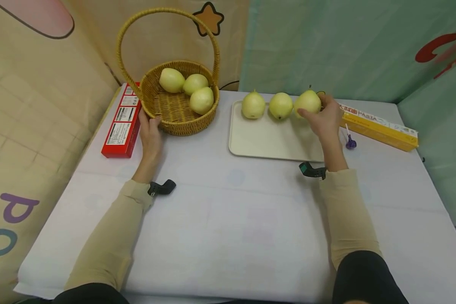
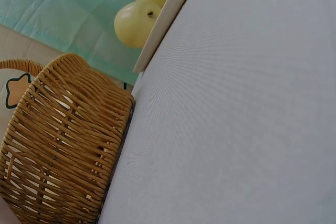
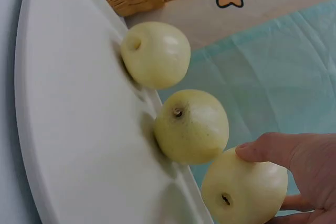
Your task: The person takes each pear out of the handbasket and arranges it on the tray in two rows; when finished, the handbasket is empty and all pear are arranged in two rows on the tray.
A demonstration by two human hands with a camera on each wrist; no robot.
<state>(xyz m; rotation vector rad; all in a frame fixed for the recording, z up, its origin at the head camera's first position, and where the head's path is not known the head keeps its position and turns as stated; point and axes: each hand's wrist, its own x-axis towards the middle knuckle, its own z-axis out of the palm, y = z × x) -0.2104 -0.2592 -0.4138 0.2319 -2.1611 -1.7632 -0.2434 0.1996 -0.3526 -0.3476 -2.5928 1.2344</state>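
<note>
L hand (image 1: 150, 138) is holding the basket's (image 1: 186, 128) side, prob steadying it; R hand (image 1: 328, 119) is pinching the end pear (image 1: 307, 102), thumb vs fingers, prob bc it's round.

The fruit (image 1: 308, 102) is pale yellow-green, the basket (image 1: 188, 128) a golden-brown weave, the tray (image 1: 273, 141) cream, the desk (image 1: 228, 228) white. The red box (image 1: 118, 133) has white patches with dark print; the pasta box (image 1: 380, 133) is yellow and white. The lollipop (image 1: 351, 143) is purple and white, both sleeves (image 1: 110, 236) beige, the curtain (image 1: 327, 42) soft green, the star (image 1: 210, 19) orange, outlined in black.
</note>
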